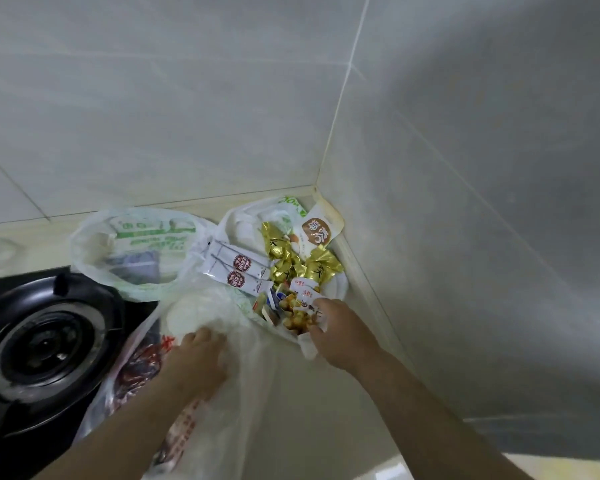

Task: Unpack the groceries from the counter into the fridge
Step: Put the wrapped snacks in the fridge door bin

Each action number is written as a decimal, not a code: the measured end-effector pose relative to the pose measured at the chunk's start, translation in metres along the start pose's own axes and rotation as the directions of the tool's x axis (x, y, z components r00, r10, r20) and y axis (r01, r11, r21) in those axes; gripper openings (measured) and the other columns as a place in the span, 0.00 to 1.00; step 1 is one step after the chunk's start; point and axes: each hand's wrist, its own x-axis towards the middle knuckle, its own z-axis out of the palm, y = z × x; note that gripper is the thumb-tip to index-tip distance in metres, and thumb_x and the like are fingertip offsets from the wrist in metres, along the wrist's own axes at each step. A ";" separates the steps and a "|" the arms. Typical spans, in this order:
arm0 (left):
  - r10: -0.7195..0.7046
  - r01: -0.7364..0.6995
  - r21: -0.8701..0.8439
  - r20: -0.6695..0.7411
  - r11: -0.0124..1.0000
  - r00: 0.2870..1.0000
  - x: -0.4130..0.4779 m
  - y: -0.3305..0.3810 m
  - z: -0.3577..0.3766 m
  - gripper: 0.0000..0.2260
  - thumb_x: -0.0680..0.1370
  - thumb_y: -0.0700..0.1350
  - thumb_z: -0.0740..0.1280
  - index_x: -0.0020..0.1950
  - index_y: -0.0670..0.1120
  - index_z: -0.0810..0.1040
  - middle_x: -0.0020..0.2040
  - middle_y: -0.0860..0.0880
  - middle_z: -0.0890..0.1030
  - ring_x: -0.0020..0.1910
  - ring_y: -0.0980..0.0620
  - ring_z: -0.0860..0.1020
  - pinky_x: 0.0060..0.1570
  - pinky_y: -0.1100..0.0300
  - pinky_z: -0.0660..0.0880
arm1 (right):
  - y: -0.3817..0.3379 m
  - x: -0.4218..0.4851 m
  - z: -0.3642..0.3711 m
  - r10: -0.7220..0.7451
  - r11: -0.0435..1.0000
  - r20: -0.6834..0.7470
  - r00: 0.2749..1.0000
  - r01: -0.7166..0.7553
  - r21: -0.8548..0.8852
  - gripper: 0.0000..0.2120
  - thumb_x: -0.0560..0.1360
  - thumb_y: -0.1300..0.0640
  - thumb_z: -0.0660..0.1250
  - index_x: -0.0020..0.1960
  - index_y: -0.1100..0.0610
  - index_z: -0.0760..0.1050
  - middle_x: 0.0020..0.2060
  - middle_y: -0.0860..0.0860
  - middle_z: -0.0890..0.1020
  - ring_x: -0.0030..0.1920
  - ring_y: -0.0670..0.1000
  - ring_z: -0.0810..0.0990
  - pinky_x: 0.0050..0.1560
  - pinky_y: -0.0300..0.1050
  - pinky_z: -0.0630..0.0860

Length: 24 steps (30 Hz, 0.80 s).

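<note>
left hand grips filmy bag; right hand, crinkly packet.

Nothing fully legible | pouch, picture centre: white Chinese characters on brown badge, upside down | two sachets at its 8 o'clock: round dark-red logos, blurred | gold sweets at its 6 o'clock: one black character each | snack packet: red characters | white bag, 9 o'clock: green print | clear bag, 7 o'clock: red print

on my feed i see two bare forearms, each ending in a bare hand: the left hand and the right hand.
</note>
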 end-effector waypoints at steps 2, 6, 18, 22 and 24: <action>-0.017 0.019 0.050 -0.034 0.999 0.999 0.001 -0.001 0.008 0.26 0.72 0.60 0.62 0.70 0.56 0.65 0.67 0.51 0.67 0.65 0.48 0.70 0.56 0.51 0.75 | 0.006 0.017 -0.004 0.041 0.997 0.002 0.999 -0.041 0.068 0.25 0.78 0.54 0.62 0.75 0.52 0.65 0.69 0.51 0.71 0.67 0.53 0.72 0.63 0.46 0.72; -0.022 0.026 0.051 -0.071 0.998 0.997 0.009 -0.008 0.014 0.26 0.63 0.60 0.65 0.59 0.54 0.75 0.57 0.49 0.75 0.54 0.45 0.76 0.43 0.49 0.79 | 0.008 0.051 -0.019 0.098 0.957 -0.024 0.995 -0.088 0.277 0.14 0.78 0.55 0.64 0.64 0.51 0.73 0.51 0.44 0.76 0.52 0.48 0.74 0.48 0.42 0.70; -0.005 0.014 0.075 -0.117 0.997 0.993 0.013 -0.010 0.021 0.29 0.56 0.58 0.77 0.56 0.53 0.78 0.55 0.48 0.79 0.49 0.43 0.79 0.41 0.47 0.78 | 0.011 0.198 -0.038 0.478 0.534 0.041 0.877 -0.327 0.779 0.08 0.72 0.59 0.67 0.51 0.56 0.81 0.40 0.53 0.84 0.33 0.50 0.80 0.35 0.44 0.80; -0.028 0.034 0.052 -0.126 0.998 0.992 0.011 -0.010 0.021 0.30 0.57 0.58 0.77 0.57 0.54 0.77 0.57 0.48 0.78 0.52 0.43 0.79 0.44 0.44 0.78 | 0.004 0.223 -0.036 0.576 0.428 0.033 0.817 -0.336 0.839 0.09 0.76 0.57 0.68 0.53 0.60 0.79 0.33 0.53 0.79 0.26 0.47 0.73 0.24 0.37 0.70; -0.040 0.045 0.033 -0.129 0.998 0.991 0.009 -0.011 0.021 0.30 0.57 0.58 0.77 0.58 0.55 0.77 0.58 0.48 0.78 0.53 0.43 0.78 0.46 0.44 0.77 | 0.003 0.224 -0.035 0.560 0.493 -0.019 0.828 -0.315 0.811 0.10 0.77 0.58 0.67 0.56 0.61 0.80 0.33 0.51 0.77 0.27 0.47 0.72 0.26 0.39 0.70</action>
